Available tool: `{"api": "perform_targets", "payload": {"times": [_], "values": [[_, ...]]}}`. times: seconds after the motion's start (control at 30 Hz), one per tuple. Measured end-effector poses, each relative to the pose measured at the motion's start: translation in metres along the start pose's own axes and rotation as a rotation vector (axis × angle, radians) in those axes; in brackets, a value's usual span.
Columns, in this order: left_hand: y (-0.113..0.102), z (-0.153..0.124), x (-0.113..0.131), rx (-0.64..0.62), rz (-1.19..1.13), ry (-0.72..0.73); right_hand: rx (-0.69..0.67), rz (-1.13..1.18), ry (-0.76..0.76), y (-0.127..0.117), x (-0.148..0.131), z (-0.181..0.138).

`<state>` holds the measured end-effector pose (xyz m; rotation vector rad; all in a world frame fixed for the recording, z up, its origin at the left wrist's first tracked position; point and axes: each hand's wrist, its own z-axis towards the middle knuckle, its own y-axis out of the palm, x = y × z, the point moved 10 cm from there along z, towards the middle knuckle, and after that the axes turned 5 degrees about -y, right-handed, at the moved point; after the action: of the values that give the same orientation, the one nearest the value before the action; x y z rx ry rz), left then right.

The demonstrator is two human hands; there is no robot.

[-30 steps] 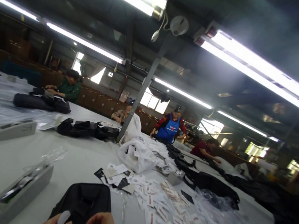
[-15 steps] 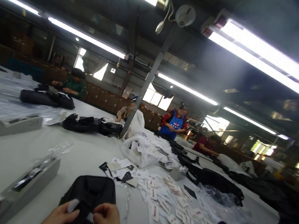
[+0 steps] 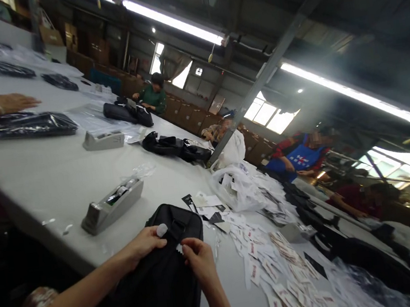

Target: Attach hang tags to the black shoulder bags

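A black bag lies at the table's near edge, below both hands. My left hand grips the bag at its left side, near a strap with a buckle-like loop; a white cover sits on one fingertip. My right hand is closed in a pinch over the bag's upper face. Between its fingers shows a small whitish piece of tape with a jagged edge, close against the fabric. Up and left of the hands stands a grey tape dispenser.
A second tape dispenser stands farther back. Loose paper tags spread right of the bag, beside a white plastic bag. More black bags lie beyond. A co-worker's hand reaches over a plastic-wrapped bag at left.
The view has swung left and down, bringing a co-worker's arm and my patterned sleeve into sight. Both my hands stay at the same places on the bag.
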<state>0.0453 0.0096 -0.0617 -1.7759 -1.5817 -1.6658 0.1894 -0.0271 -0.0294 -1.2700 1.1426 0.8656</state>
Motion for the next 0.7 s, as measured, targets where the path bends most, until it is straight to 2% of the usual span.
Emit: {"api": "perform_targets", "payload": {"times": [0.17,0.3,0.37,0.47,0.57,0.63,0.7], "values": [[-0.009,0.005,-0.002,0.080,0.034,-0.013,-0.188,0.210,0.096,0.006,-0.005,-0.005],[-0.014,0.007,-0.006,0.100,0.054,-0.026,-0.359,0.319,0.039,0.018,-0.024,-0.013],[-0.016,0.008,-0.005,0.110,0.074,-0.018,-0.345,0.176,-0.052,0.017,-0.036,-0.012],[-0.018,0.008,-0.001,0.143,0.122,0.018,-0.250,-0.206,-0.287,0.014,-0.063,-0.011],[-0.018,0.007,0.004,0.186,0.184,0.064,-0.269,-0.365,-0.449,0.030,-0.081,-0.012],[-0.017,0.005,0.006,0.220,0.216,0.101,-0.263,-0.313,-0.410,0.040,-0.074,-0.006],[-0.018,0.001,0.011,0.275,0.301,0.176,-0.193,-0.197,-0.270,0.045,-0.055,0.006]]}}
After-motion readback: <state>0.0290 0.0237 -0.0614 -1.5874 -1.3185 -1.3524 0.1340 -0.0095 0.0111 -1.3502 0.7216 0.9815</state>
